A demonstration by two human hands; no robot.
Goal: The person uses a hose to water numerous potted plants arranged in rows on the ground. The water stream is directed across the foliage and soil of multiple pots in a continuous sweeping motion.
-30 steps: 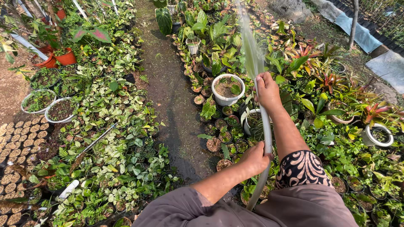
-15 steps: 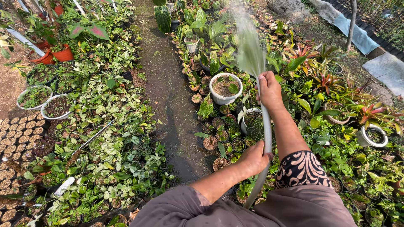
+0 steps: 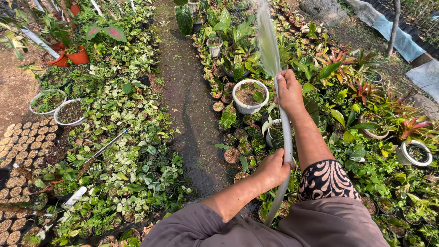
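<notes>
Head view, looking down over a plant nursery, described from left to right. At far left, small round brown pots (image 3: 13, 151) lie in tight rows on bare soil. Beside them stand two white bowls of dark soil (image 3: 68, 112), with orange pots (image 3: 77, 57) farther back. A dense bed of green-and-pale leafy plants (image 3: 123, 137) fills the ground up to a damp dirt path (image 3: 187, 105), which runs from the lower centre toward the top of the frame. Across the path, rows of small dark pots with seedlings (image 3: 238, 146) surround a white round pot (image 3: 249, 96) holding soil and a few green leaves.

The left hand (image 3: 273, 168) is clenched around a pale hose (image 3: 287, 137) low on its length, near the person's body. The hose rises almost vertically from there to the right hand (image 3: 289, 90), which grasps it at the outlet end, with the arm stretched forward above the pots. A fan of water (image 3: 267, 41) leaves the hose at the right hand and sprays up and away over the plants beyond the white round pot. The right upper arm wears a black patterned sleeve (image 3: 324, 180).

Further right grow red-and-green leaved plants (image 3: 366, 91), and a white pot (image 3: 414, 153) stands near the right edge. Grey sheeting (image 3: 402, 41) lies along the upper right corner.
</notes>
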